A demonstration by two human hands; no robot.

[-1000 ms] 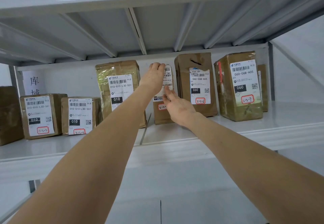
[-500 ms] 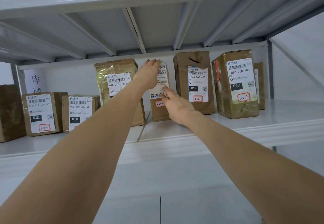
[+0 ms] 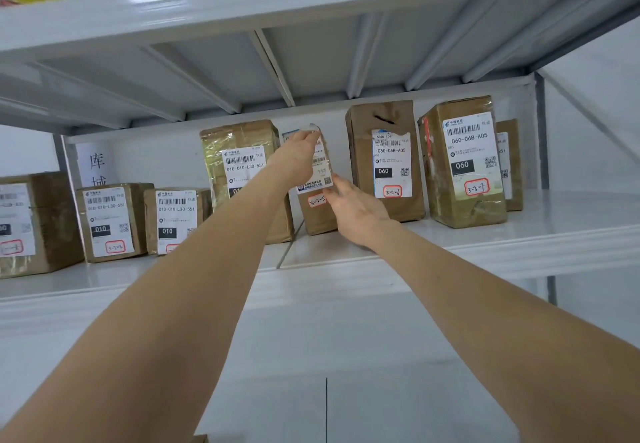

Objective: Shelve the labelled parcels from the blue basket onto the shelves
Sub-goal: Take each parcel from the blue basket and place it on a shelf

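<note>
Parcel 3-2-5 (image 3: 317, 215) still stands at the shelf's (image 3: 554, 220) back edge, left hand (image 3: 298, 155) gripping its top, right hand (image 3: 360, 210) pressing straight fingers (image 3: 337, 184) against its front; shelving looks nearly complete.

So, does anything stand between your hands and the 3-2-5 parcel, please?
Nothing visible does: the left hand holds the top of the parcel, the right hand touches its label, and it stands on the shelf.

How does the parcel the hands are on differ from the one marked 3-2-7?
The held parcel, marked 3-2-5, is narrower than the 3-2-7 parcel. The left hand grips the held parcel's top and the right hand touches its front; the 3-2-7 parcel stands untouched. The 3-2-7 parcel shines with glossy tape; the held parcel looks matte. Both are brown, white-labelled.
</note>
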